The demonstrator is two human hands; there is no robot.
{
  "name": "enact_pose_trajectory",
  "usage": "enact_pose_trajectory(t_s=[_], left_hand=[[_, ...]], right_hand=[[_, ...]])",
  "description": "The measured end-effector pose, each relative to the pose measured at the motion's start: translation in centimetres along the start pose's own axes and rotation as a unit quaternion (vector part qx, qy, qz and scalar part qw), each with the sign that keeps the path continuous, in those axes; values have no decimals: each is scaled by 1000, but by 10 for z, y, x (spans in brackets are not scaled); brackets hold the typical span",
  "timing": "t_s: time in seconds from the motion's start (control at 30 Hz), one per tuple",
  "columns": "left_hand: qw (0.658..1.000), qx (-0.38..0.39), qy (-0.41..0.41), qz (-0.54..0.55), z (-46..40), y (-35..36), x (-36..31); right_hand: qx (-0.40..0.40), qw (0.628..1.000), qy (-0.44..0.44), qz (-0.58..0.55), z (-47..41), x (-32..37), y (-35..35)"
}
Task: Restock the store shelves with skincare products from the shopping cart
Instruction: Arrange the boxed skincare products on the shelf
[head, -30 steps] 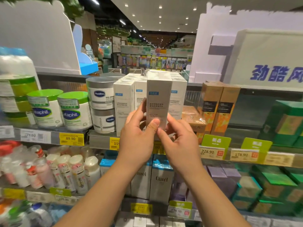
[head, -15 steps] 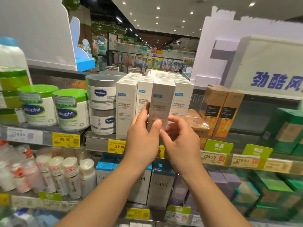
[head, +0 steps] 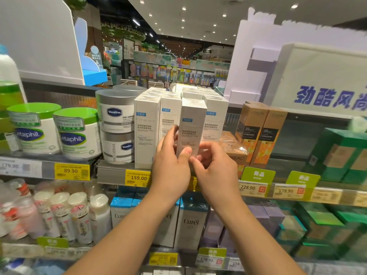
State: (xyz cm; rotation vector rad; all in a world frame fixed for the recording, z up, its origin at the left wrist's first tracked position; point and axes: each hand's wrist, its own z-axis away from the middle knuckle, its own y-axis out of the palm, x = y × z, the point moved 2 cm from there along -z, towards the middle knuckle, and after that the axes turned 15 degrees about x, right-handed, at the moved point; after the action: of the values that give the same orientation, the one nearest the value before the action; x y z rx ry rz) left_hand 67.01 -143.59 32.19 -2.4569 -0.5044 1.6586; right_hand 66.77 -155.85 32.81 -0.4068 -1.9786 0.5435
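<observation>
The shelf (head: 119,172) runs just beyond both hands, its row of white boxes (head: 147,132) directly behind them. The white carton (head: 191,128) stands upright, long axis vertical, pinched low by the left hand (head: 170,171); the right hand (head: 213,171) curls loosely just beside its base, contact unclear.

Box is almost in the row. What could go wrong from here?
1. The white box is going into a tight slot between upright neighbouring boxes; a skewed push might topple them.
2. Left hand and right hand grip only its bottom, so it may tilt toward the stacked Vaseline jars.
</observation>
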Motion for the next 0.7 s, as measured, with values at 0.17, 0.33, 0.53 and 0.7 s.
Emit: enact_pose_trajectory(t_s=[0.17,0.33,0.53,0.7], left_hand=[[999,18,-6,-49,-3,0,-5],[995,39,-14,-91,-6,-6,-7],[986,47,-10,-161,-1,-9,-3],[980,57,-10,-188,0,-9,-2]], right_hand=[[-16,1000,2,3,2,-4,2],[-23,999,13,21,6,-7,7],[-53,998,7,45,12,-8,7],[-49,998,45,4,19,-12,6]])
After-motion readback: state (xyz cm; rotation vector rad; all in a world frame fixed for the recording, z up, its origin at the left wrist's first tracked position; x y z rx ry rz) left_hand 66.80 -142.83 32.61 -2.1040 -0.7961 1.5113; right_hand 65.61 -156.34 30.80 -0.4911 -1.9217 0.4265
